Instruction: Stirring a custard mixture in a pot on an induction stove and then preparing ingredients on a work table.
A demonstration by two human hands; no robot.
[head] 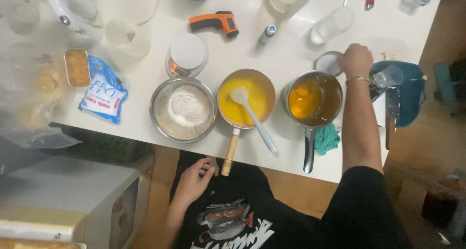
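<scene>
R hand (356, 59) is reaching over the steel pan w/ egg yolks (313, 101), fingers curling on a small white-topped round container (328, 62) just behind it. L hand (194, 180) is resting loose on the lap, grasping nothing, by the wooden handle (229, 153) of the yellow-batter pan (246, 98).

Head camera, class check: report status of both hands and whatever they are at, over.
Left hand off the table, empty, near the wooden pan handle. Right hand reaching over the egg-yolk pot, on a small white round container. Nothing blocking.
</scene>
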